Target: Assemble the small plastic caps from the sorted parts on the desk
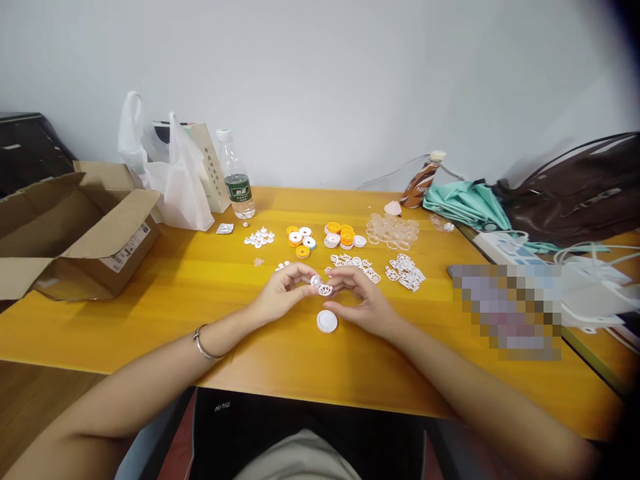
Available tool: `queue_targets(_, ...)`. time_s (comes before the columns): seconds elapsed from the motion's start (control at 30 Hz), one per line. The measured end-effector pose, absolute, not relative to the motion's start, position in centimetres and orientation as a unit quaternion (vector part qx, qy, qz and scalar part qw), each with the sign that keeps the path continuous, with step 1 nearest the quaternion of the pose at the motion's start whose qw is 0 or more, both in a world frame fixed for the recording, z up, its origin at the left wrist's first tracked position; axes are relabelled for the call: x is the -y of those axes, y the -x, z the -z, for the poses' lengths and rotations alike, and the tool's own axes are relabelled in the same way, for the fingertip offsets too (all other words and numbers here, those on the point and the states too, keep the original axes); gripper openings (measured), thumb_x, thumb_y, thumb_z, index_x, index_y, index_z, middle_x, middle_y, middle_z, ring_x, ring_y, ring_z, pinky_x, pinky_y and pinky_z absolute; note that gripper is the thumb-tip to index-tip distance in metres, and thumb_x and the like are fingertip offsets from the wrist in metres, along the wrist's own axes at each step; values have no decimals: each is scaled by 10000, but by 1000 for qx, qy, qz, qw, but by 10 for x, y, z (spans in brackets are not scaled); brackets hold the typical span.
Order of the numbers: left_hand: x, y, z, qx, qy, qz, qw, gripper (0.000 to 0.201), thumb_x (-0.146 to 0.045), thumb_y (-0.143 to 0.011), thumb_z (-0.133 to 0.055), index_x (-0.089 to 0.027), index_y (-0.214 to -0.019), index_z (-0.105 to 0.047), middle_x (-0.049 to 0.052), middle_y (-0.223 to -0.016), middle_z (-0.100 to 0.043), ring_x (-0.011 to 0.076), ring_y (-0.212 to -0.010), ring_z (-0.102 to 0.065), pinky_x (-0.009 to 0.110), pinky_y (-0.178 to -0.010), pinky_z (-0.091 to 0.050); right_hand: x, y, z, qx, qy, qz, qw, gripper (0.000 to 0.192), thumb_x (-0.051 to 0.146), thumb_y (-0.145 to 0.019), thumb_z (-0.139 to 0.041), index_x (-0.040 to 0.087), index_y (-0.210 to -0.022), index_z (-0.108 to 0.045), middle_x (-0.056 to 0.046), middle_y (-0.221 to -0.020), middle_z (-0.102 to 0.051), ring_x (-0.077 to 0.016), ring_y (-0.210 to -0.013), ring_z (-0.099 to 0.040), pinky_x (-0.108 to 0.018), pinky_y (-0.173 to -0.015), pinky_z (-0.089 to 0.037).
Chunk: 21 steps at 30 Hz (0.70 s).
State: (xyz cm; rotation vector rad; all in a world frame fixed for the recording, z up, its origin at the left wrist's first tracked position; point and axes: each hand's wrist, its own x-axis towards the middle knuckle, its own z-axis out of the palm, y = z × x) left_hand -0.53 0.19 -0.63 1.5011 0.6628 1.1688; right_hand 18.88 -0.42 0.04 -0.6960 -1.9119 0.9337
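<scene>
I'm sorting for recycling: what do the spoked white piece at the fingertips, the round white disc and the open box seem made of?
Spoked white piece: probably moulded plastic, given its thin openwork; finish too small to judge. Round white disc: likely rigid plastic, smooth-looking, with a neat rim. Open box: almost certainly cardboard, matte brown, with stiff folded flaps.

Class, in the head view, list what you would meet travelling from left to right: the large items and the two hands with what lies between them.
Cardboard box, white plastic bag, green-labelled bottle, left hand, small white parts, right hand, brown bottle, teal cloth bundle, dark brown bag.
</scene>
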Motion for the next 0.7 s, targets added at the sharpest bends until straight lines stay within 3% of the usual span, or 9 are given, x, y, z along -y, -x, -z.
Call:
queue_targets(0.17, -1, 6, 3, -267, -618, -483, 560, 272, -329, -701, -747, -142, -826, -594, 19, -786, -631, 108, -728, -594, 237, -715, -484, 5, -190, -5, 858, 224, -209, 412, 32, 219, -860, -534, 216, -869, -565, -29, -804, -632, -143, -768, -593, -306, -729, -499)
queue_targets(0.47, 1, 1, 3, -292, -590, -480, 580, 309, -353, -678, -761, -128, -810, -595, 15, -749, -644, 104, -679, -612, 236, -698, -503, 0, -191, 2, 875, 202, -68, 435, 142, 133, -881, -424, 217, -855, -536, -43, -792, -614, -153, -760, -565, -306, -695, -483)
queue_targets(0.7, -4, 7, 5, -332, -580, -513, 539, 299, -351, -686, -750, -129, -813, -595, 23, -760, -657, 109, -700, -617, 244, -715, -511, -5, -198, 3, 840, 291, -127, 440, 100, 257, -888, -456, 212, -812, -502, -33, -748, -596, -145, -689, -554, -287, -656, -475)
